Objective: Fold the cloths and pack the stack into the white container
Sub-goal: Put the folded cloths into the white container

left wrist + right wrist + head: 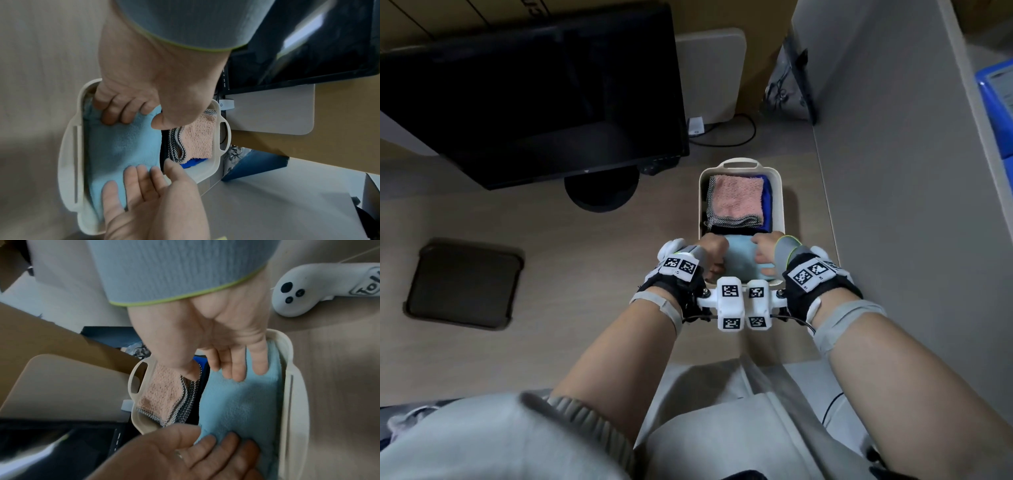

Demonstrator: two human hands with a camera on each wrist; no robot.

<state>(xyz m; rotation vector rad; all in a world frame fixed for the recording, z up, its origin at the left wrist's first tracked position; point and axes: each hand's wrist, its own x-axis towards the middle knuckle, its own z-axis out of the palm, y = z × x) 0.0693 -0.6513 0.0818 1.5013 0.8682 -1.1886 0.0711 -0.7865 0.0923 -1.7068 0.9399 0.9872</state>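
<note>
The white container (739,163) stands on the desk in front of me. In its far half lies a folded stack topped by a pink cloth (738,198), with a checked cloth under it and a dark blue cloth (767,202) at the right side. A folded light blue cloth (739,263) fills the near half. My left hand (710,251) curls its fingers and thumb round the left end of the light blue cloth (123,146). My right hand (763,255) lays straight fingers (236,368) on the right end, its thumb down beside the stack.
A black monitor (534,102) on a round stand (601,192) rises at the back left. A dark square pad (465,284) lies on the desk at the left. A grey partition (893,171) runs close along the container's right. A cable (722,137) trails behind the container.
</note>
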